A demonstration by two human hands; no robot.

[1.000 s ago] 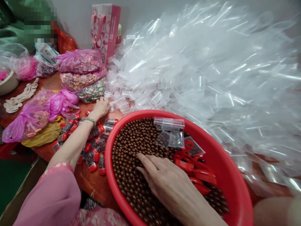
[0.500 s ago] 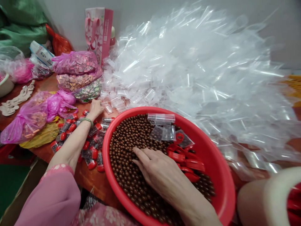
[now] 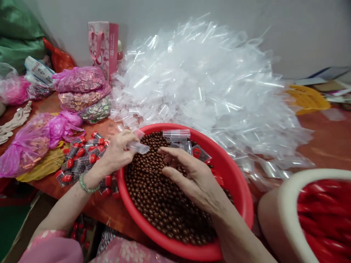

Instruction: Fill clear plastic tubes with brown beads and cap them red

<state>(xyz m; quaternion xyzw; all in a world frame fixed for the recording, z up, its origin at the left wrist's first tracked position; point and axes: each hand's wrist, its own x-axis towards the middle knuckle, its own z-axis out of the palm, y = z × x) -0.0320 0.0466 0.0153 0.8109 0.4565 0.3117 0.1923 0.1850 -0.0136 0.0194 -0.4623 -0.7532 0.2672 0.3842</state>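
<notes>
At the left rim of the red basin (image 3: 245,204), my left hand (image 3: 119,149) pinches a clear plastic tube (image 3: 139,147). My right hand (image 3: 189,171) hovers over the basin with thumb and fingers apart and nothing visible between them. Brown round balls (image 3: 156,204) fill much of the basin. More clear tubes (image 3: 176,134) lie on the balls near the far rim. Red caps (image 3: 217,178) in the basin are partly hidden behind my right hand. Left of the basin, several clear containers with red caps (image 3: 80,152) are heaped on the table, with dark contents.
A large pile of clear plastic pieces (image 3: 208,84) spreads behind the basin. A cream bucket (image 3: 285,204) of red pieces stands at right, near a yellow basket (image 3: 307,98). Pink bags (image 3: 82,80) and a paper gift bag (image 3: 102,47) stand at the back left.
My left hand has come back from the edge of the clear pile to the basin, now with a clear tube. My right hand has lifted off the balls, its fingers spread. The view has shifted.
</notes>
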